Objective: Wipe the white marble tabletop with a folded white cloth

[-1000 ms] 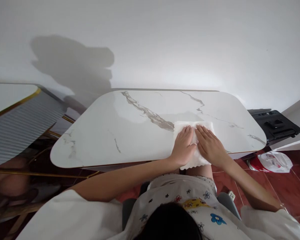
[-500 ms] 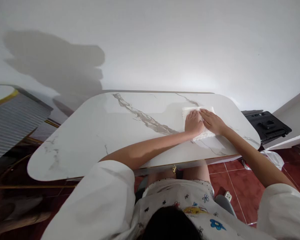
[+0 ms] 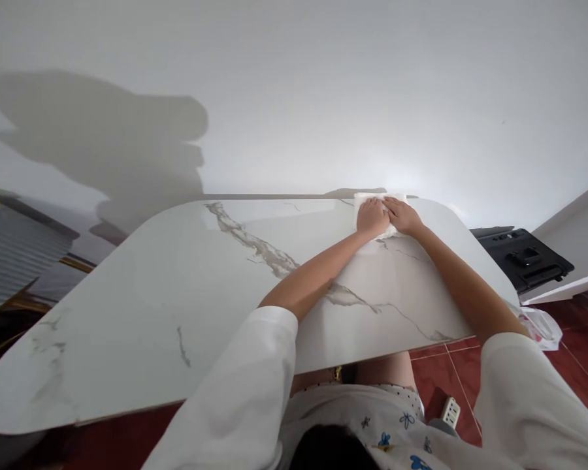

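Observation:
A white cloth (image 3: 396, 230) lies on the marble-patterned tabletop (image 3: 142, 313), near its far edge by the wall. My left hand (image 3: 372, 217) presses down on it, fingers together and pointing away from me. Beside it, my right hand (image 3: 402, 217) bears on the cloth too, its fingertips angled left and meeting the left hand. Both hands hold the cloth against the surface; their palms and the cloth beneath them are hidden.
A white wall (image 3: 294, 98) rises behind the table. To the right stand a black case (image 3: 524, 258) and a clear plastic bag (image 3: 541, 328). A power strip (image 3: 451, 412) is low on the right, above the red tiled floor (image 3: 463, 375). Grey ribbed furniture (image 3: 24, 251) stands at left.
Both hands have pushed the cloth away from me toward the wall and slightly left. My arms are stretched further out, and the view has shifted with the body leaning forward.

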Demonstrator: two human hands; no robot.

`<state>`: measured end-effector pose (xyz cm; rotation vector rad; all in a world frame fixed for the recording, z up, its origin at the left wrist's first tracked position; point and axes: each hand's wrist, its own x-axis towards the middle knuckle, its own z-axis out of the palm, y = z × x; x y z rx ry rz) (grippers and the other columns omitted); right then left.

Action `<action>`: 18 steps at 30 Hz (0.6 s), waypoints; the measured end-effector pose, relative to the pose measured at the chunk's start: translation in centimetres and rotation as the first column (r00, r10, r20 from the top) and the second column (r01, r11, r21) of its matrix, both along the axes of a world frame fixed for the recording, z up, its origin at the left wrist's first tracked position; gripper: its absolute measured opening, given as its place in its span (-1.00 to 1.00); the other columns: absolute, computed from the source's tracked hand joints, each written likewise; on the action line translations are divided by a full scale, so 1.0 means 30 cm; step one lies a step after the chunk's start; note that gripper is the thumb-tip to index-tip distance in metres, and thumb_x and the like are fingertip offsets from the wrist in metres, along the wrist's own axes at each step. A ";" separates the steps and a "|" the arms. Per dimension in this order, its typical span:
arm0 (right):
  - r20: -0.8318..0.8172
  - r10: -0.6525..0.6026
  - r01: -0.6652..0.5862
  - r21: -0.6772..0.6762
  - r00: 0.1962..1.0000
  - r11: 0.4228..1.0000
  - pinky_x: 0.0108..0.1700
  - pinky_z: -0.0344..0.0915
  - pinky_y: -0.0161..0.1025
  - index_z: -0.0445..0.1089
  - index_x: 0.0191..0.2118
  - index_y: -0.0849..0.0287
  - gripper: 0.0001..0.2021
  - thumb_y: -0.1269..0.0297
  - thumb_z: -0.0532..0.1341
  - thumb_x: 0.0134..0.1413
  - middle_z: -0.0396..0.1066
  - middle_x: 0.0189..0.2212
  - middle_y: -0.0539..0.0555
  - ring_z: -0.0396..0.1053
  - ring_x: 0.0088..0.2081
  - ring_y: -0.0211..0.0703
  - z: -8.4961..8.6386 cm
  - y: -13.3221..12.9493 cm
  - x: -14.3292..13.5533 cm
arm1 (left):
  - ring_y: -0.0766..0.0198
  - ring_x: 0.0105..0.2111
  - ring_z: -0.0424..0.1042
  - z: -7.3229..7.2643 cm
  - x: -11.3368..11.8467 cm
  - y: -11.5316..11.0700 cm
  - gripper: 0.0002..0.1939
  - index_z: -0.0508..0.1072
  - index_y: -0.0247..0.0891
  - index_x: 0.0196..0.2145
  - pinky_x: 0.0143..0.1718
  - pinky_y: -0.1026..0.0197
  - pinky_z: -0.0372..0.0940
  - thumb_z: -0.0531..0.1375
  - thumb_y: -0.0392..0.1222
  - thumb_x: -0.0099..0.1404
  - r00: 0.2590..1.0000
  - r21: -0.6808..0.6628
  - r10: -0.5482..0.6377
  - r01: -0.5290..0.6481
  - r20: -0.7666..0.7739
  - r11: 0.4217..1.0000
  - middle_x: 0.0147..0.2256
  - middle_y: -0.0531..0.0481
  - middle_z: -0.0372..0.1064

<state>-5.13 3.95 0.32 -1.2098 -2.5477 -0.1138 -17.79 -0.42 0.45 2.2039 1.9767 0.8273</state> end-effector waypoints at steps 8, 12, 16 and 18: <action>0.014 -0.106 0.106 -0.025 0.994 0.994 0.24 0.08 -0.06 0.21 0.22 0.30 -0.54 0.35 -0.10 0.25 0.17 0.24 0.16 0.11 0.25 0.02 0.005 0.070 -0.035 | 0.11 0.15 0.18 -0.012 -0.013 0.101 -0.61 0.35 -0.40 0.02 0.22 0.10 0.01 -0.12 -0.32 0.34 0.999 0.040 -0.007 0.008 -0.036 0.999 0.09 -0.23 0.30; 0.028 -0.083 0.082 0.018 0.996 0.996 0.26 0.02 -0.04 0.17 0.23 0.37 -0.52 0.35 -0.13 0.26 0.15 0.25 0.22 0.07 0.26 0.02 -0.011 0.043 -0.027 | 0.10 0.20 0.12 -0.023 -0.014 0.075 -0.57 0.30 -0.44 0.09 0.25 0.08 -0.03 -0.11 -0.31 0.34 0.996 0.050 -0.029 0.033 -0.079 0.998 0.17 -0.24 0.22; 0.047 -0.100 0.098 0.030 0.994 0.995 0.26 0.01 -0.04 0.16 0.23 0.41 -0.52 0.36 -0.13 0.26 0.14 0.24 0.26 0.07 0.26 0.03 -0.020 -0.027 -0.029 | 0.11 0.21 0.11 -0.030 -0.020 0.015 -0.55 0.29 -0.44 0.11 0.25 0.09 -0.03 -0.12 -0.31 0.33 0.994 0.062 -0.051 0.057 -0.098 0.996 0.18 -0.23 0.21; 0.056 -0.100 0.098 0.037 0.993 0.995 0.25 0.02 -0.04 0.17 0.22 0.42 -0.52 0.37 -0.11 0.25 0.15 0.24 0.28 0.07 0.26 0.04 -0.022 -0.076 -0.032 | 0.11 0.21 0.11 -0.032 -0.024 -0.031 -0.54 0.28 -0.43 0.12 0.25 0.08 -0.02 -0.12 -0.31 0.33 0.993 0.061 -0.061 0.067 -0.103 0.996 0.18 -0.22 0.20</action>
